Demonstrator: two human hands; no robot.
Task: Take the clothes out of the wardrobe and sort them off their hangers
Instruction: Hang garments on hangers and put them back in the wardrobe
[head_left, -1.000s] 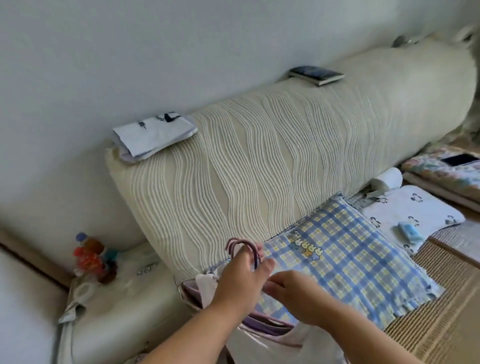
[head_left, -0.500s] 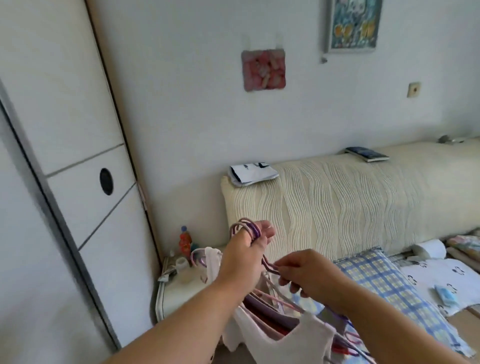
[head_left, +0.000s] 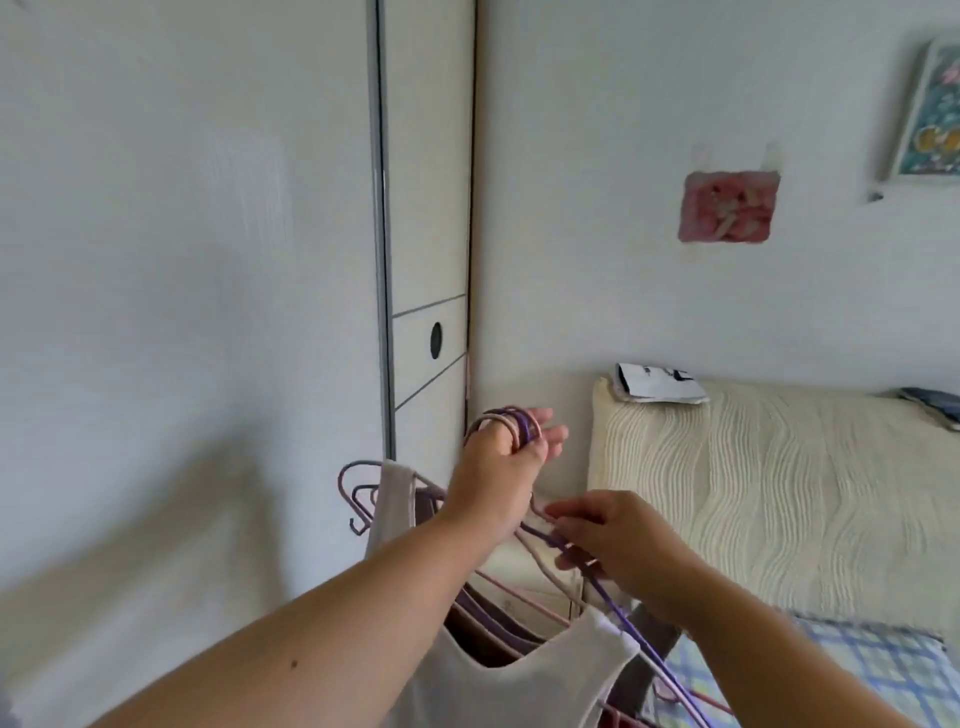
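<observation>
The view now faces further left than a moment ago: the wardrobe (head_left: 431, 208) door fills the left and the bed (head_left: 779, 493) lies at right. The clothes (head_left: 519, 686) are out but not yet off their hangers (head_left: 506, 423), so I judge the sorting is mostly left. The left hand (head_left: 498, 467) curls round the bunched hooks. The right hand (head_left: 618, 545) pinches one hanger's neck. The door edge is near, with free air ahead.

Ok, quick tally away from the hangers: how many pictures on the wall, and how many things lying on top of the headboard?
Wall pictures: 2 (pink picture, framed picture)
Things on top of the headboard: 2 (white folded paper, dark flat object)
Total: 4
</observation>
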